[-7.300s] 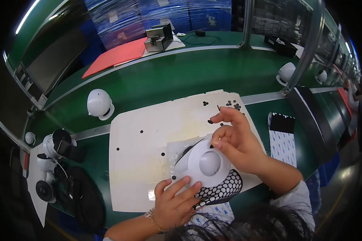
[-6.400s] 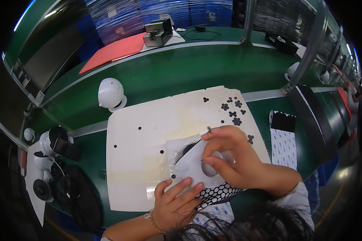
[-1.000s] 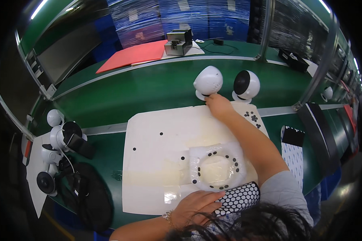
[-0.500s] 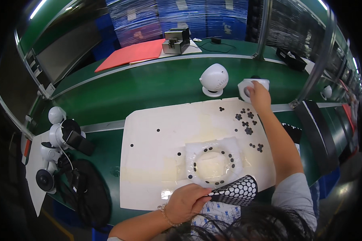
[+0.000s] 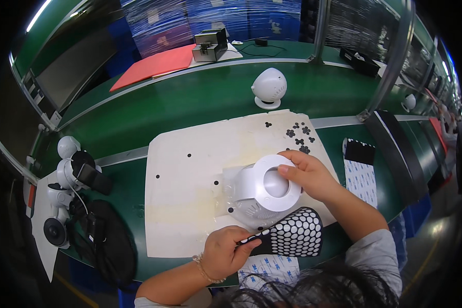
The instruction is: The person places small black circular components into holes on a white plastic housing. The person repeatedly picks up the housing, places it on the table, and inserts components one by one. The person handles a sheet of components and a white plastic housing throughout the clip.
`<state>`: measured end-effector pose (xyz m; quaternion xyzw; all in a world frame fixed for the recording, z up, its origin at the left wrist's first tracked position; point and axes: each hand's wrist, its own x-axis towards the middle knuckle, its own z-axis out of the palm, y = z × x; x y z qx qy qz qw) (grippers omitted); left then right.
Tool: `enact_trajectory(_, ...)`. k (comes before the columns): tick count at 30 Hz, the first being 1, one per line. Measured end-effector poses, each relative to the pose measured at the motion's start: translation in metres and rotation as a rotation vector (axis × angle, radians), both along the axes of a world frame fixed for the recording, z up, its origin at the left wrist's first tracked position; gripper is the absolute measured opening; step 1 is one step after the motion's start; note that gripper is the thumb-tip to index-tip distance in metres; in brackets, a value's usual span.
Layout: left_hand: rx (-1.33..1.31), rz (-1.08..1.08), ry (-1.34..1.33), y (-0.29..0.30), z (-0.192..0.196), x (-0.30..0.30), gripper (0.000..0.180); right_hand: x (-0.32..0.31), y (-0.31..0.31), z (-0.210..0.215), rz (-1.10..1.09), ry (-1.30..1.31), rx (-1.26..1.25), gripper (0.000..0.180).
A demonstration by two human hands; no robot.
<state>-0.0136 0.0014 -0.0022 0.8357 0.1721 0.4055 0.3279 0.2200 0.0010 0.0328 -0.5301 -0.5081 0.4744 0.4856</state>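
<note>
My left hand (image 5: 230,251) pinches the left end of a curling black sheet (image 5: 295,233) covered in white round cut-outs. In my right hand (image 5: 309,174) is a white plastic housing (image 5: 245,184) with a ring-shaped base, its thumb hooked into the ring's opening. The housing is over the translucent foam pad (image 5: 229,192) and hides most of it; whether it touches the pad I cannot tell. Under and around them lies a cream board (image 5: 182,205). Clusters of small black dots (image 5: 291,133) sit at its far right, and single dots are scattered on its left. A printed backing sheet (image 5: 277,269) shows below the black sheet.
Beyond the board stands a white rounded camera-like device (image 5: 270,87). White devices with cables (image 5: 72,169) and a black bag (image 5: 113,241) are on the left. At right are another black-and-white adhesive strip (image 5: 360,169) and a long black strip (image 5: 395,149). Metal posts (image 5: 390,61) frame the bench.
My right hand has brought the white housing from the far right of the bench to over the foam pad. My left hand still holds the black sheet. The whole view has shifted slightly.
</note>
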Motion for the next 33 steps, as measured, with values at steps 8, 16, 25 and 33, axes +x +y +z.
enact_trajectory(8, -0.023, 0.117, -0.037, -0.001, -0.007, -0.001, 0.022, -0.035, -0.054, 0.038, 0.192, -0.799, 0.645, 0.038)
enact_trajectory(16, -0.206, -0.044, 0.036, 0.008, -0.001, -0.004, 0.019, -0.030, -0.041, 0.006, 0.234, -0.716, 0.817, 0.037)
enact_trajectory(25, -0.172, -0.053, -0.039, 0.010, 0.013, 0.000, 0.013, -0.026, -0.040, -0.001, 0.193, -0.774, 1.016, 0.024)
enact_trajectory(33, -0.116, -0.048, -0.038, 0.008, 0.010, -0.003, 0.013, -0.028, -0.041, 0.004, 0.185, -0.835, 1.051, 0.029)
